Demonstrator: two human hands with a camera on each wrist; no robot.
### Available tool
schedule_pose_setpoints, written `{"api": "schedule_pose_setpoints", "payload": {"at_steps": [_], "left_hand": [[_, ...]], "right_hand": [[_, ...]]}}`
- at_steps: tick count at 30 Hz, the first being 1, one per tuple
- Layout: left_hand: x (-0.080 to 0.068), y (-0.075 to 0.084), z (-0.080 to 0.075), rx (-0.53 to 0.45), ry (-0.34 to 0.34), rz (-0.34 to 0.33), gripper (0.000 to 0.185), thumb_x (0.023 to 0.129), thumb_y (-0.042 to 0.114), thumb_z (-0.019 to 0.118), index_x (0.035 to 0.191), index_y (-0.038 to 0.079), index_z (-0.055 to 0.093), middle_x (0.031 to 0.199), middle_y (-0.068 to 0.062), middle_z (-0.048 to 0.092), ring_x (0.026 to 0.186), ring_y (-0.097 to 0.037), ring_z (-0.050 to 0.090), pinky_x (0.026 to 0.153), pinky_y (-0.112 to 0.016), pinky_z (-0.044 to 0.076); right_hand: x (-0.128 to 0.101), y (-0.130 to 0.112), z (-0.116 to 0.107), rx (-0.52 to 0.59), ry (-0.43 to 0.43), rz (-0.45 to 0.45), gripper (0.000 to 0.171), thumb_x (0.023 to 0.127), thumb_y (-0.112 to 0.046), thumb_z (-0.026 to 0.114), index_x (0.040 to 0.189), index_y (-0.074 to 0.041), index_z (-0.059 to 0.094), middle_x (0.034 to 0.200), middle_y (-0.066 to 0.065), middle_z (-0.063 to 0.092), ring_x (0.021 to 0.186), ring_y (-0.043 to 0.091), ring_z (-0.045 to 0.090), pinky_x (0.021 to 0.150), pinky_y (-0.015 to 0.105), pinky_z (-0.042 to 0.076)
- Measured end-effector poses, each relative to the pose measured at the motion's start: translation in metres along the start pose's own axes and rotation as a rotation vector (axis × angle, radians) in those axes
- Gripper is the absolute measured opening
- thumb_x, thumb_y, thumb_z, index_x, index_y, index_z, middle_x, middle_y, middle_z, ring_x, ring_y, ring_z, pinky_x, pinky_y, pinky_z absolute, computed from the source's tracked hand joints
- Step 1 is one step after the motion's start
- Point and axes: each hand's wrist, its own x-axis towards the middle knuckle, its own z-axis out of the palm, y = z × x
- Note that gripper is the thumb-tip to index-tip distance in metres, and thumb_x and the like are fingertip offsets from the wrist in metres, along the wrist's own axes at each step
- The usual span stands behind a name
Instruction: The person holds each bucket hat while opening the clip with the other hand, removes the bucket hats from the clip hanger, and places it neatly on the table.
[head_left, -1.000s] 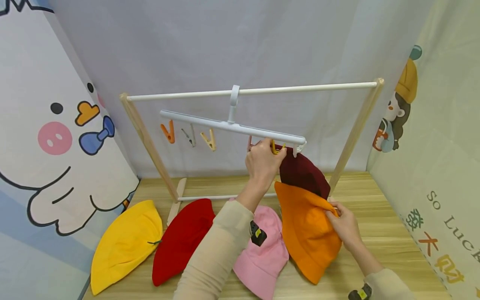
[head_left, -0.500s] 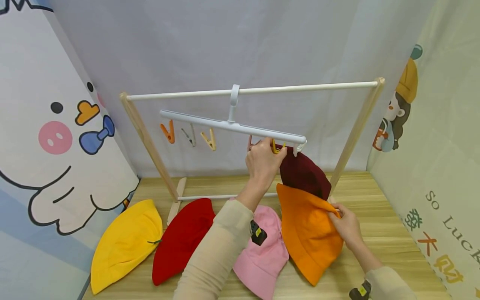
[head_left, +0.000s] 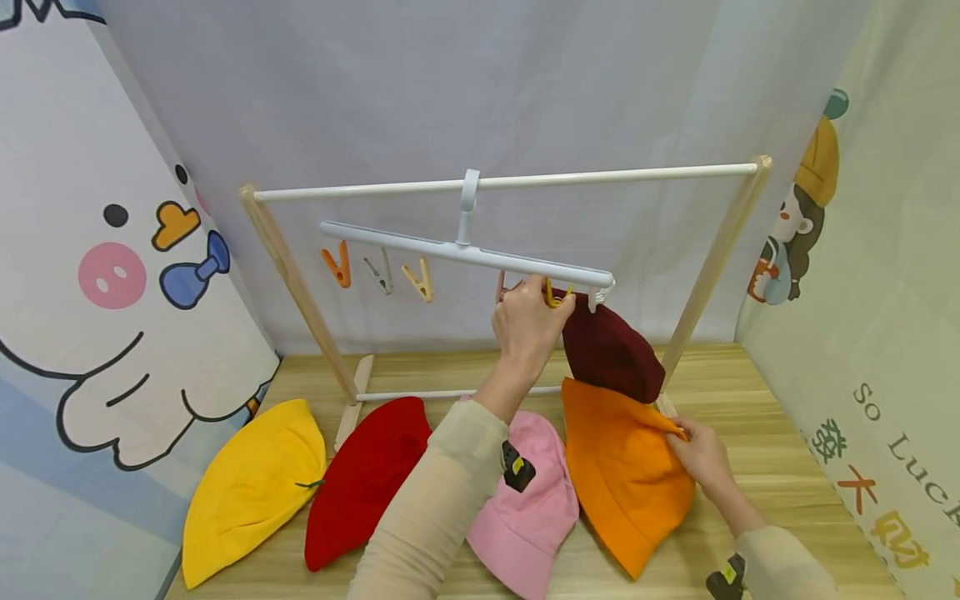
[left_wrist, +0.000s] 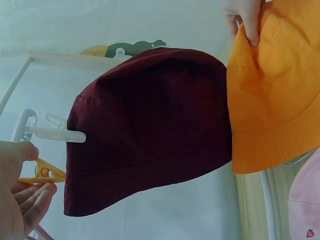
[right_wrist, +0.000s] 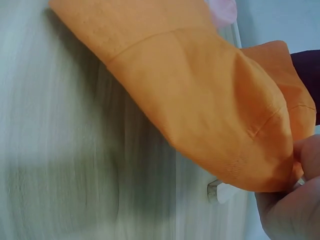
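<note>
Holding the orange hat (head_left: 626, 479) is being done by R hand (head_left: 701, 454): upper R edge is being pinched btw thumb + fingers. Hat is being held just R of pink hat (head_left: 517, 521); whether any wt is being taken by table (head_left: 772, 450) can't be told. Key geometry: L hand (head_left: 525, 329) is being held higher, apart from orange hat, which is being presented down + R of it; long axis is being slanted, upper L to lower R. R hand's nearer, i.e. on it. Looks: plain bright orange cloth, prob soft, being creased near the pinch; stitched seam + brim along lower L side. Farther back: maroon hat (head_left: 611, 350) is being partly overlapped by orange one in head view; contact btw them unclear. Its edge is being gripped by white clip (left_wrist: 60, 134). Yellow clip (left_wrist: 55, 175) is being pinched by L hand, tip at same edge; whether cloth is being bitten, can't tell. Above, hanger (head_left: 405, 242) is being carried by rod (head_left: 615, 177), R end low.
</note>
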Motion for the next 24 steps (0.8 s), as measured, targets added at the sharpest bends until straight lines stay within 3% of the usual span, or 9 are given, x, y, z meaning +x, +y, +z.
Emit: {"api": "schedule_pose_setpoints", "payload": {"at_steps": [17, 24], "left_hand": [[0.000, 0.003, 0.001, -0.025, -0.003, -0.019, 0.027, 0.072, 0.037, 0.073, 0.069, 0.014, 0.059, 0.058, 0.002, 0.055, 0.051, -0.018, 0.055, 0.044, -0.030, 0.041], [0.001, 0.002, 0.002, -0.022, 0.005, -0.015, 0.027, 0.072, 0.037, 0.073, 0.068, 0.014, 0.058, 0.057, 0.002, 0.054, 0.050, -0.018, 0.055, 0.043, -0.030, 0.041]], "right_hand": [[0.001, 0.020, 0.003, -0.038, -0.096, 0.000, 0.029, 0.086, -0.005, 0.054, 0.110, 0.010, 0.059, 0.115, 0.033, 0.055, 0.102, 0.044, 0.054, 0.084, 0.052, 0.044], [0.000, 0.023, 0.002, -0.052, -0.103, -0.009, 0.024, 0.084, -0.005, 0.056, 0.104, 0.009, 0.062, 0.106, 0.031, 0.059, 0.088, 0.037, 0.057, 0.075, 0.047, 0.045]]}}
